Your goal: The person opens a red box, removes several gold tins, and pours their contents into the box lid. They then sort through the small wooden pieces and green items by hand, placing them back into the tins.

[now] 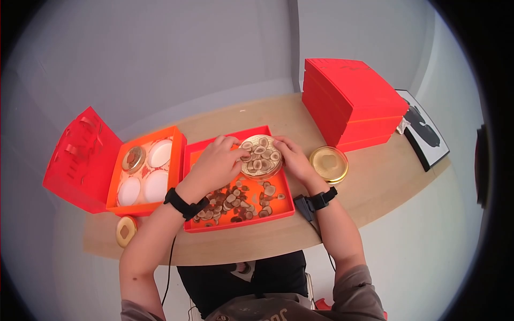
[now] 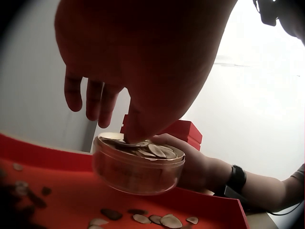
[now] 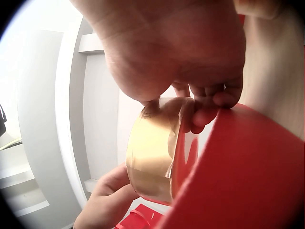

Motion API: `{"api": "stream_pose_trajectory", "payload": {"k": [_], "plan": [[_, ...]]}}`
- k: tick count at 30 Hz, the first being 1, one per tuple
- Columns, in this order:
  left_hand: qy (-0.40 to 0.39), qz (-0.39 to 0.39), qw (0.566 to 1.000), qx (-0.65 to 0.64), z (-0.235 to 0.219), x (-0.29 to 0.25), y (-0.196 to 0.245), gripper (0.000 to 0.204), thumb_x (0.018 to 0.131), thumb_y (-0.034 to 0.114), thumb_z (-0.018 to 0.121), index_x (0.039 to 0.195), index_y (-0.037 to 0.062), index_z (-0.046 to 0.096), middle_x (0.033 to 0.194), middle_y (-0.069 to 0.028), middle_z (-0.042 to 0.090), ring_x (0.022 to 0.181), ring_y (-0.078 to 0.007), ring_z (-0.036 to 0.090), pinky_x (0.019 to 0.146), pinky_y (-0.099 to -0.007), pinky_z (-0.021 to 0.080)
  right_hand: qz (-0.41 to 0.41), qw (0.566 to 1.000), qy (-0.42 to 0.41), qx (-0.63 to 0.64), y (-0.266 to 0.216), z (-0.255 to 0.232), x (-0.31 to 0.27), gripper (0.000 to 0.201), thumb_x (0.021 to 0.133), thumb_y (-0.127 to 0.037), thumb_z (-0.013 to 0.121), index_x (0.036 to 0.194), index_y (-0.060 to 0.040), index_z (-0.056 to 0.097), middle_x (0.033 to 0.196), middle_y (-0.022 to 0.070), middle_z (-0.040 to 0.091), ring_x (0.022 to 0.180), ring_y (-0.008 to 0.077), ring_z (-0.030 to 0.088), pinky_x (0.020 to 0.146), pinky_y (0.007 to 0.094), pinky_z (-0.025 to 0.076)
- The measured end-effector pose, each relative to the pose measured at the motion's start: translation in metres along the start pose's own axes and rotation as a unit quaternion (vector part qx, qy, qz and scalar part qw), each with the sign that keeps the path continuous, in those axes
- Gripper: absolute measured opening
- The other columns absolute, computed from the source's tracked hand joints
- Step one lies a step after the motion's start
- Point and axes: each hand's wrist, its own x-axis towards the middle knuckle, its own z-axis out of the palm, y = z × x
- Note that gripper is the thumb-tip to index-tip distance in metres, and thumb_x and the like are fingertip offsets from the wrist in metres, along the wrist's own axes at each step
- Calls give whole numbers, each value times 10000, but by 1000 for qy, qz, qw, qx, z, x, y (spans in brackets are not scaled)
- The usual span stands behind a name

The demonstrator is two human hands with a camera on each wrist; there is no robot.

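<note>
My right hand point(image 1: 294, 160) grips the side of a clear round jar point(image 2: 138, 174) with a gold band, held over a shallow red tray point(image 1: 239, 223). Round dried slices point(image 1: 259, 155) with dark rims and pale middles fill the jar to its top. From the other side, my left hand point(image 1: 214, 163) reaches over the rim, its thumb and forefinger touching the slices. Its other fingers hang nearly straight in the left wrist view. More loose slices point(image 1: 233, 199) lie scattered on the tray's orange floor below the jar.
Left of the tray stands an open red box point(image 1: 178, 147) with a filled jar point(image 1: 133, 159) and white round wells. One gold lid point(image 1: 126, 231) lies before it, another gold lid point(image 1: 329, 165) right of the tray. Stacked red boxes point(image 1: 353, 107) and a framed picture point(image 1: 428, 134) occupy the back right.
</note>
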Motion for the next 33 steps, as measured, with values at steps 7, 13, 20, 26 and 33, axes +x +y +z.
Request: {"api": "stream_pose_trajectory", "payload": {"k": [7,13,20,26,33], "plan": [[24,-5,999,-23,4,4,7,336,928,115,607,1253,123,692,1362,-145,558,1286,-341,501,1061,-441,462,8,1000,1,-6,-2,0,-1,364,1079,-318,516,1321,-61,604,1048,-18,659,888,53,578,746,219,457],[8,7,1000,-28,18,10,10,367,940,142,586,1298,148,666,1471,-189,491,1362,-389,438,1120,-485,415,6,1000,-10,4,1,-2,2,358,1078,-321,518,1316,-67,603,1056,-15,660,904,57,589,750,222,462],[36,-27,998,-36,14,15,10,318,955,161,583,1259,117,668,1480,-201,477,1381,-392,418,1148,-489,381,5,999,-6,36,2,-2,1,389,1071,-279,541,1316,18,599,1180,79,678,1101,127,608,966,273,481],[57,-66,991,-104,11,8,10,379,971,218,613,1334,110,602,1539,-189,424,1430,-356,390,1159,-470,362,2,999,0,40,-10,2,-4,382,1073,-273,537,1311,18,601,1187,79,679,1096,125,613,967,273,480],[130,-321,702,-622,16,-11,37,570,1011,273,634,1480,64,387,1441,-139,516,1359,-263,511,1047,-457,477,13,998,-7,58,-27,8,-14,375,1072,-273,537,1297,17,611,1176,65,683,1090,115,611,962,268,480]]}}
